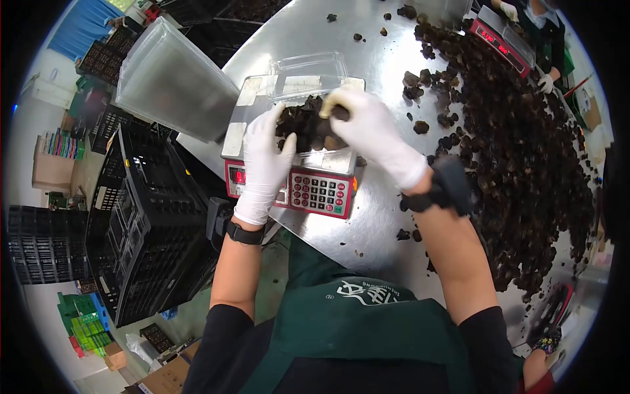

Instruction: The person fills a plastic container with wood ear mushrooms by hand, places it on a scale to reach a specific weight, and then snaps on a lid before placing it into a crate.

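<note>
A clear plastic box (314, 155) with an open lid (308, 65) stands on a red and white digital scale (320, 194). Dark brown, mushroom-like pieces (298, 125) fill the box. My left hand (264, 157), in a white glove, is closed around the box's left side, its thumb near the front edge. Above the box's right side, my gloved right hand (367, 125) has its fingers curled around a dark brown mushroom-like piece (340, 113); the hand is slightly blurred. Parts of the box and the scale's display are hidden behind my left hand.
A large heap of dark pieces (518, 171) covers the right of the metal table (380, 230). A stack of clear plastic boxes (174, 79) leans at the left, above black crates (151, 223). Another person's gloved hand (546, 83) is near a second red scale (502, 43).
</note>
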Demonstrator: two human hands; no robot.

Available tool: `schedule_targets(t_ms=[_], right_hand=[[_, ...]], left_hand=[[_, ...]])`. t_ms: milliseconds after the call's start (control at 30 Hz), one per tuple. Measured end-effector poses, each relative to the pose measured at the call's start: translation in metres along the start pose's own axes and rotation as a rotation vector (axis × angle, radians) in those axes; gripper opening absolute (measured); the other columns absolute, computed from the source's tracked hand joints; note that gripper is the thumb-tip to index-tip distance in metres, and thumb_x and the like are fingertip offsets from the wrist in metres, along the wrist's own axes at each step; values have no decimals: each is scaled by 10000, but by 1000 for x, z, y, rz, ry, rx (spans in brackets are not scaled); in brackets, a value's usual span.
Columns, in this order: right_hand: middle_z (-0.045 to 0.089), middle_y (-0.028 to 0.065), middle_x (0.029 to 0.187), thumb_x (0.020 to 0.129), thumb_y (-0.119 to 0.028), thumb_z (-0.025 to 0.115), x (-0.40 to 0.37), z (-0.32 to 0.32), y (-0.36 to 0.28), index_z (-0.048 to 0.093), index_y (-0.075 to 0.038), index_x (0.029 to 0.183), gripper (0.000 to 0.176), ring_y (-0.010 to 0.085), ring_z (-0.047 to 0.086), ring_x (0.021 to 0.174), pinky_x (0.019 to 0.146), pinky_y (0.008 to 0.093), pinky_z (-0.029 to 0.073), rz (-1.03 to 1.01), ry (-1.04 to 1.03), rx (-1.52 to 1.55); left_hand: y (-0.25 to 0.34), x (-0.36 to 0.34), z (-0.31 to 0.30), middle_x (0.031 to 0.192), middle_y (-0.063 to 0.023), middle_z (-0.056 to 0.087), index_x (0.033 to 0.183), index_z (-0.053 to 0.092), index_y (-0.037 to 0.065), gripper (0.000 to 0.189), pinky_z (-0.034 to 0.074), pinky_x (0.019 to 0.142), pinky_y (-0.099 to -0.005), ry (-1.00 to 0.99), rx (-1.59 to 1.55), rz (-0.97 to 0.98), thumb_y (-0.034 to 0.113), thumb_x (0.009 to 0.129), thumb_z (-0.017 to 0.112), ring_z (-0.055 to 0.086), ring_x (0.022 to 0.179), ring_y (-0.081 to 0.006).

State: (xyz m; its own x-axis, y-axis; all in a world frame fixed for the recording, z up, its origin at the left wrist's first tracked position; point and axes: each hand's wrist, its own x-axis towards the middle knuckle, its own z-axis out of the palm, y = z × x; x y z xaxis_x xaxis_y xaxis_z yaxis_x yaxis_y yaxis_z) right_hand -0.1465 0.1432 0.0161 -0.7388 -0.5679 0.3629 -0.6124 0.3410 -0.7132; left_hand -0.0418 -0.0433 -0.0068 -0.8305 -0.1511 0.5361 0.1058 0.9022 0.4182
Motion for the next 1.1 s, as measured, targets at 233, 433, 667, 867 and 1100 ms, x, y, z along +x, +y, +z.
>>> schedule_targets(t_ms=[233,433,667,867,1100], right_hand=[[657,127,1117,858,-490,675,29,14,-5,673,-126,1160,474,323,663,1003,869,399,535,-20,-226,-341],[738,103,916,903,-315,677,44,-2,18,699,-14,1068,344,179,676,819,769,302,533,137,20,30],[677,9,804,996,-261,566,-45,-52,68,713,-38,1045,273,29,445,514,461,189,318,597,36,742],[681,26,806,1015,-270,495,-119,-46,92,692,-8,1086,336,37,460,542,476,186,304,759,-14,778],[681,39,833,1019,-281,492,-96,-35,62,678,24,1085,363,45,492,591,526,182,343,665,-128,885]], left_hand=[[-9,-10,9,1358,-229,509,1443,406,18,692,383,1090,-460,-81,-157,-105,61,811,686,469,1274,-403],[-5,-7,-3,1364,-199,516,1439,421,17,641,389,1088,-420,-28,-160,-101,38,844,661,491,1277,-339],[-27,-2,-59,1389,-129,560,1414,494,42,499,393,1089,-379,207,-262,-317,27,924,585,524,1295,-225],[-47,35,-79,1362,-132,591,1364,547,20,429,418,1072,-340,262,-336,-288,46,938,595,551,1274,-219],[-86,108,-1,1174,-158,677,1297,596,33,451,517,903,-327,-87,-86,-250,202,883,657,666,1039,-231]])
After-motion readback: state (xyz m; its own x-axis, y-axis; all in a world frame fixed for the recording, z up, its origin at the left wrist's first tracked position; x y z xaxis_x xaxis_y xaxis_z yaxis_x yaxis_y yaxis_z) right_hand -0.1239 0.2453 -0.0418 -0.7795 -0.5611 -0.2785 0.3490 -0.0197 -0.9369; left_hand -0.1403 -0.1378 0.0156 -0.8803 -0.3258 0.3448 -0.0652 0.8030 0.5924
